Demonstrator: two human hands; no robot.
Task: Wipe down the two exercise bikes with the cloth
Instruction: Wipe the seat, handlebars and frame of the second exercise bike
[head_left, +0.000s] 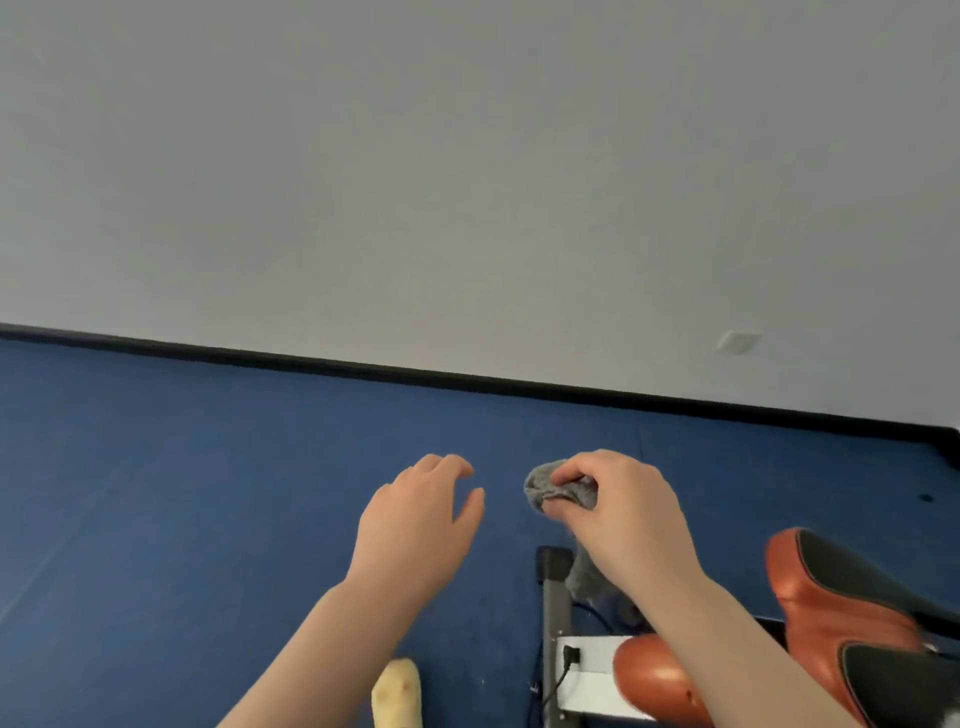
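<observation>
My right hand (623, 512) pinches a small grey cloth (558, 488) between thumb and fingers, and part of the cloth hangs below the hand. To its left, my left hand (421, 519) hovers empty with fingers spread. Both hands are above blue carpet. An exercise bike (852, 618) with an orange and black seat shows at the lower right, under my right forearm. Its grey base bar (555, 597) and a white panel with a plugged-in black cable lie below the cloth. Only one bike is in view.
Blue carpet (208, 493) runs to a black skirting board (415, 371) under a pale grey wall with a socket plate (737, 341). A yellow foot or slipper tip (397, 693) shows at the bottom edge.
</observation>
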